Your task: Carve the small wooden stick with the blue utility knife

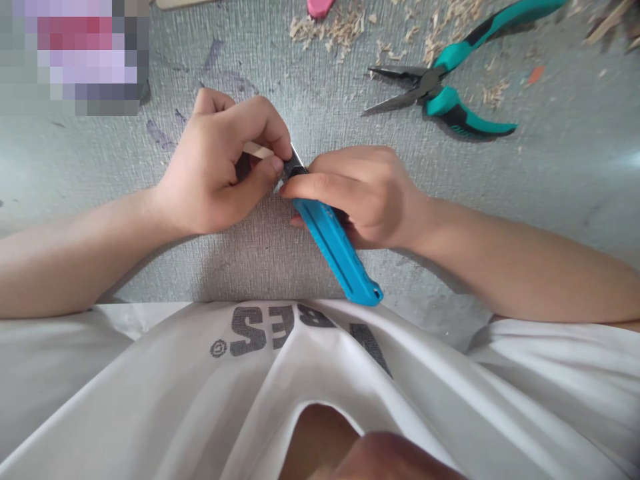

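My left hand (220, 163) pinches a thin pale wooden stick (257, 151) between thumb and forefinger. Its far end is hidden by my fingers. My right hand (370, 193) is closed around a blue utility knife (335, 247), whose handle slants down toward my shirt. The knife's metal blade (297, 155) points up and left, right beside my left fingertips. Whether the blade touches the stick is hidden by the fingers. Both hands are close together above the grey textured table (240, 267).
Teal-handled long-nose pliers (430, 83) lie with jaws apart beyond my right hand. Wood shavings (335, 30) are scattered at the back, near a pink object (320, 7) cut off by the frame. A blurred-out patch covers the top left corner.
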The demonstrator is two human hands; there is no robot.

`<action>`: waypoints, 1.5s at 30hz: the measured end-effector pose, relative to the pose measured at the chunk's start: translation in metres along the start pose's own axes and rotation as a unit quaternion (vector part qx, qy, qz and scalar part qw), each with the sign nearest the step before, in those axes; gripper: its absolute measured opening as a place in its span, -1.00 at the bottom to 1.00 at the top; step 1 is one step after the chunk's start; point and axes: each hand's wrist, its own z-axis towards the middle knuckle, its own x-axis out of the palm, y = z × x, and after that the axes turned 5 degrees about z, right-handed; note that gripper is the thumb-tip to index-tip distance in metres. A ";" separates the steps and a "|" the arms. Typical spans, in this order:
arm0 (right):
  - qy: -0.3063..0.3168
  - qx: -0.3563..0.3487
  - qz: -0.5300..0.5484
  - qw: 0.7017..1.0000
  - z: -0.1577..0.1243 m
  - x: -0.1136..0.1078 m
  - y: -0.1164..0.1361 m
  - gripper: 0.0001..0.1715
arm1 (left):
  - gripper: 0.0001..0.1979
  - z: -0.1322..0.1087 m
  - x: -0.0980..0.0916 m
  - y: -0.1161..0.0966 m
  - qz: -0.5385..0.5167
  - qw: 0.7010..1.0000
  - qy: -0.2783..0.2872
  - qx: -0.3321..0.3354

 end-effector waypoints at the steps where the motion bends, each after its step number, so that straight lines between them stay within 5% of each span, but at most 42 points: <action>1: 0.007 0.004 0.003 1.000 0.000 0.000 0.000 -0.55 | -0.52 0.000 0.000 -0.002 0.003 1.000 -0.003 -0.005; 13: -0.031 -0.018 -0.018 0.999 0.002 0.000 0.001 -0.65 | -0.45 0.000 -0.004 -0.007 0.024 0.999 0.026 -0.026; 24: 0.088 0.050 0.010 0.995 0.000 -0.002 0.002 -0.30 | -0.54 -0.001 -0.001 -0.007 0.036 0.999 -0.001 0.001; 33: 0.036 0.019 -0.026 0.999 0.000 -0.005 0.002 -0.53 | -0.65 0.000 -0.006 -0.006 0.008 1.000 0.021 -0.007; 39: 0.109 0.053 -0.007 0.993 0.000 -0.005 0.003 -0.37 | -0.61 0.001 -0.005 -0.007 -0.011 1.000 0.014 -0.009; 45: 0.023 0.008 -0.017 1.000 0.001 -0.004 0.003 -0.55 | -0.70 0.000 -0.005 -0.006 -0.006 1.000 0.015 -0.007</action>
